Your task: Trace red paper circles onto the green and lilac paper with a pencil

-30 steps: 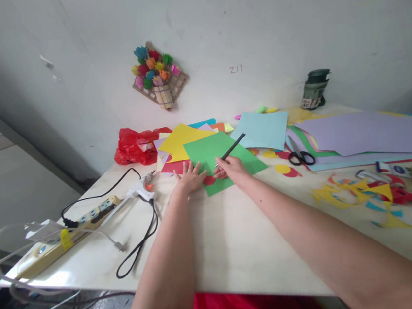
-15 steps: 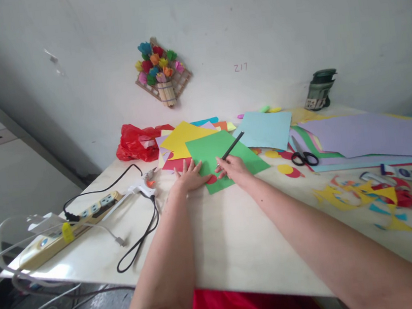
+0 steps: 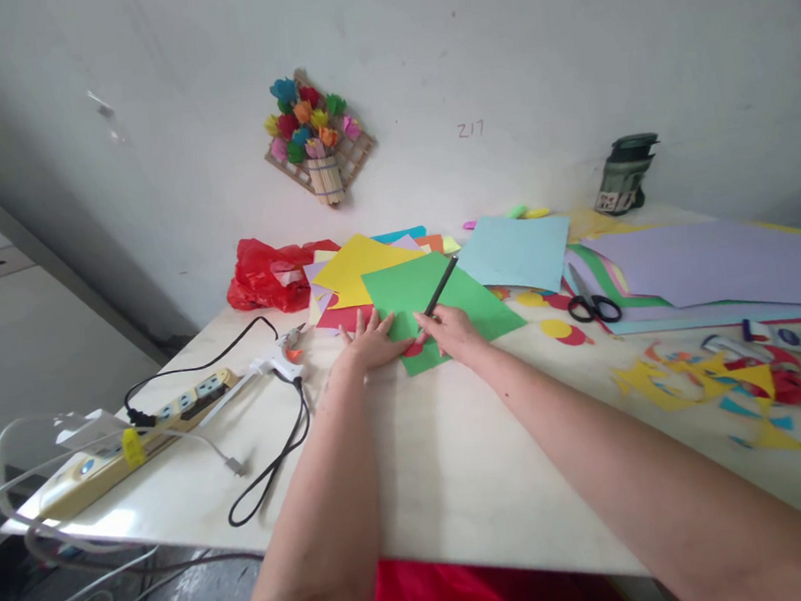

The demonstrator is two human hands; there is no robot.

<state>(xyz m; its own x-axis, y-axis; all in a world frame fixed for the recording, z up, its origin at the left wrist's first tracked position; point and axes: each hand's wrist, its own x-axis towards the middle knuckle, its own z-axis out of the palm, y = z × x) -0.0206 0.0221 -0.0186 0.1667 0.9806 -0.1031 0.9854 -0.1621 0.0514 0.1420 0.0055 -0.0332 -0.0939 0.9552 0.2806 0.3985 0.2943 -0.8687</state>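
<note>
A green sheet of paper [image 3: 434, 282] lies on the pale table, with a small red paper circle [image 3: 413, 348] near its lower left edge. My left hand [image 3: 371, 344] rests flat with fingers spread on the sheet's left side, thumb at the circle. In my right hand [image 3: 453, 331] is a dark pencil [image 3: 440, 286], slanting up to the right; its lower end is beside the circle, and the exact tip is hard to make out. Yellow paper [image 3: 361, 271] and a red sheet [image 3: 345, 318] lie partly beneath the green one.
Black scissors [image 3: 593, 308] and yellow and red circles [image 3: 557, 328] lie at right, before lilac sheets [image 3: 714, 260]. Paper scraps [image 3: 660, 387] are nearer. At left are a power strip [image 3: 136, 456], a glue gun [image 3: 284, 360] and cables. A bottle [image 3: 626, 175] stands behind.
My right hand has shifted slightly left, bringing the pencil's lower end closer to the red circle and covering part of it. The pencil stands a bit steeper. My left hand stays in place.
</note>
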